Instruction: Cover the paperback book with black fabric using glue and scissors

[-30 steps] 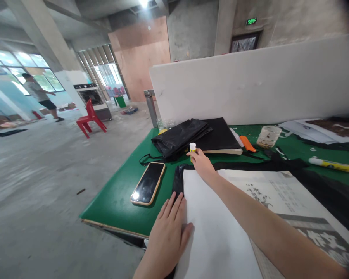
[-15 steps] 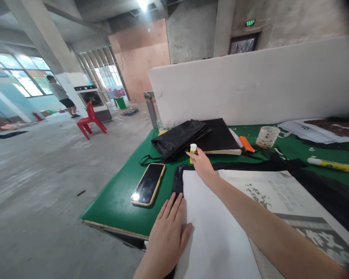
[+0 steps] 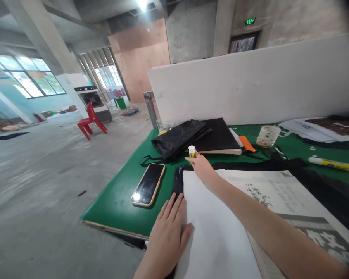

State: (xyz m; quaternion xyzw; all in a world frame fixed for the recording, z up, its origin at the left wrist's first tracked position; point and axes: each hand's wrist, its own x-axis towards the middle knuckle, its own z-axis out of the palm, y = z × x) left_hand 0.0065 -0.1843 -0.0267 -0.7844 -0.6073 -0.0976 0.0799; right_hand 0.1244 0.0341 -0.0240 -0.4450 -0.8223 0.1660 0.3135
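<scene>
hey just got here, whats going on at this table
A person's right hand holds a small white-capped yellow tube upright near some folded black sheeting. The left hand lies flat on the left edge of a white sheet and the black material under it. A phone lies nearby on the green table.

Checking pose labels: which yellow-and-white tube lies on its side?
The far-right tube on the green table; the other tube is upright in the right hand.

The head-worn camera looks forward and down across the nearby green table (image 3: 113, 205).
</scene>
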